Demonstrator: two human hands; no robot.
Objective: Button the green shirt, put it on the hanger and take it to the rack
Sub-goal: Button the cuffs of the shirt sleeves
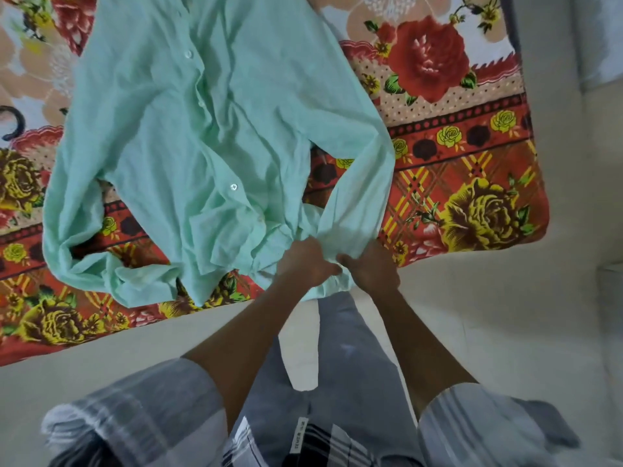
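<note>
Head view: green shirt (202, 129) spread on flowered bed (455, 146); left hand (308, 264) and right hand (371, 269), grips clamped on its hem.

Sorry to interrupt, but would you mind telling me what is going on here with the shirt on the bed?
A person is standing at the edge of a bed covered with a floral bedsheet, working on a green shirt spread out on it. The left hand and the right hand are close together, both pinching the fabric at the shirt's near end. White buttons show along the front placket. No hanger or rack is in view.
</note>
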